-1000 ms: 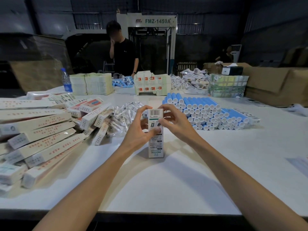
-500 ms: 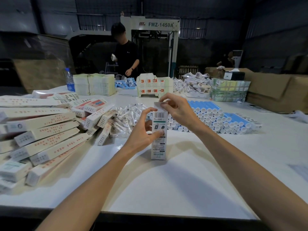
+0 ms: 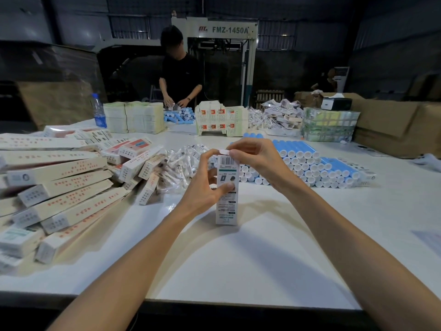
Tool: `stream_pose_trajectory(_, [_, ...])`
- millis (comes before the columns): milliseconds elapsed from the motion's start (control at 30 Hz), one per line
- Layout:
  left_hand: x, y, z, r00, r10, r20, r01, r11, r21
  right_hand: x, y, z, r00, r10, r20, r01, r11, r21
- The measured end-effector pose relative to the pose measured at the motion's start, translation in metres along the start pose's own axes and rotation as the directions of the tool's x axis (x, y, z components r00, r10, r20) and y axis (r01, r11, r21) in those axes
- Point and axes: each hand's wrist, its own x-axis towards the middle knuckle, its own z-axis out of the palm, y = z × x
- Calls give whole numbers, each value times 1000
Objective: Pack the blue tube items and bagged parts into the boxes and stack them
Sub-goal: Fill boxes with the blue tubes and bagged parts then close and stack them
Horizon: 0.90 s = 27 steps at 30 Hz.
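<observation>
A narrow white box (image 3: 226,206) stands upright on the table (image 3: 238,271), straight ahead of the person and between both forearms, with its long axis vertical and its printed face toward the camera. The left hand (image 3: 202,187) grips it at mid-height, fingers (image 3: 229,186) curled round the body and the thumb pressed on the front face. The right hand (image 3: 255,161) sits at the upper end, thumb and forefinger pinching the top flap (image 3: 224,152), which lies bent over the mouth. The work point is therefore the box's top, just under the right hand. That hand is the nearer one for tucking the flap down along the box's axis, while the left braces against tipping. This looks like the closing step for this box. Behind it, the blue tubes (image 3: 296,158) lie stacked to the right and the bagged parts (image 3: 181,163) are heaped to the left. The packed boxes (image 3: 59,187) are piled at far left, on the left hand's side for stacking.
</observation>
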Motion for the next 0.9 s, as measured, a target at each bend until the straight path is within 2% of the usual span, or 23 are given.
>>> stream_pose_trajectory(167, [1, -2, -2, 1000, 3, 20, -3, 1000, -15, 7, -3, 2, 998, 64, -24, -63, 997, 38])
stream_pose_trajectory(333, [0, 0, -3, 1000, 6, 17, -6, 1000, 9, 11, -7, -6, 992, 107, 73, -111, 992, 55])
stream_pose_trajectory(533, [-1, 0, -3, 1000, -11, 24, 12, 1000, -27, 10, -8, -14, 982, 91, 164, -89, 996, -22])
stream_pose_trajectory(767, [-3, 4, -1, 998, 57, 17, -58, 998, 28, 1, -5, -14, 992, 40, 122, -27, 993, -111])
stream_pose_trajectory(900, [-2, 0, -1, 997, 70, 17, -70, 998, -8, -14, 6, -1, 998, -66, -17, 63, 990, -130])
